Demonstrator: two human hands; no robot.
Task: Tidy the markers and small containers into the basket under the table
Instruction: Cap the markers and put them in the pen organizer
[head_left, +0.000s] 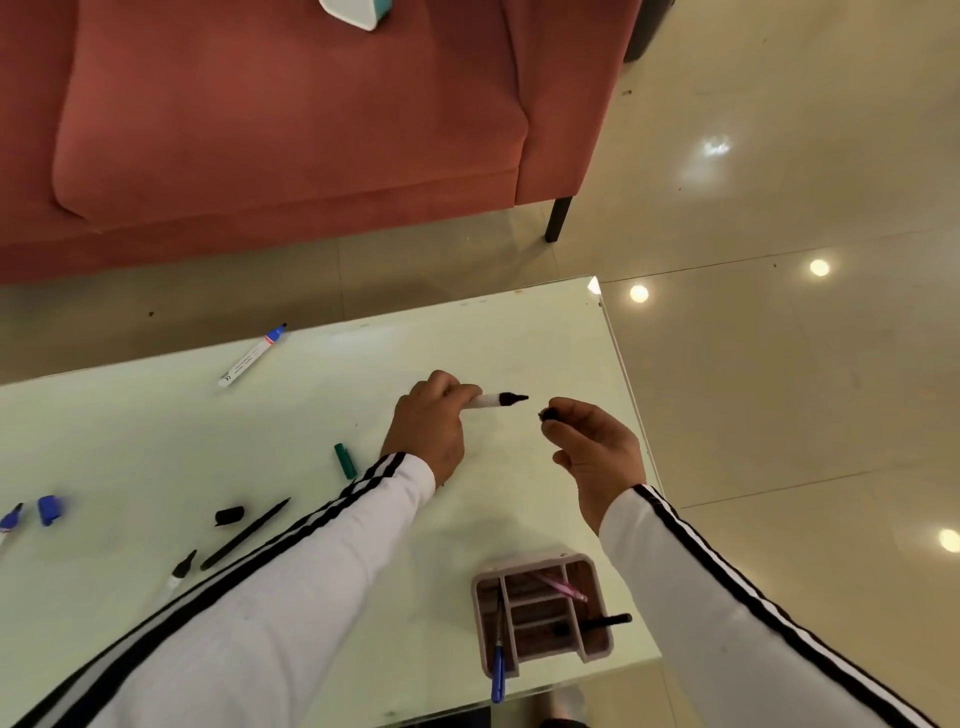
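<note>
My left hand (428, 421) grips an uncapped black-tipped white marker (498, 399), its tip pointing right. A short gap away, my right hand (592, 447) pinches a black cap (549, 414) in its fingertips. A blue-tipped marker (252, 355) lies at the table's far left. A green cap (344, 460), a black cap (229, 515), a black pen (245, 533), another uncapped black marker (179, 570), a blue cap (50, 509) and a blue marker tip (10, 518) lie scattered on the left. A pink divided pen holder (543, 613) stands near the front edge. No basket is visible.
The pale green table (311, 395) ends at a right edge close to my right hand. The holder contains a blue pen (497, 670), a black marker (597, 622) and a pink item. A red sofa (291, 119) stands beyond, on a glossy tiled floor (779, 364).
</note>
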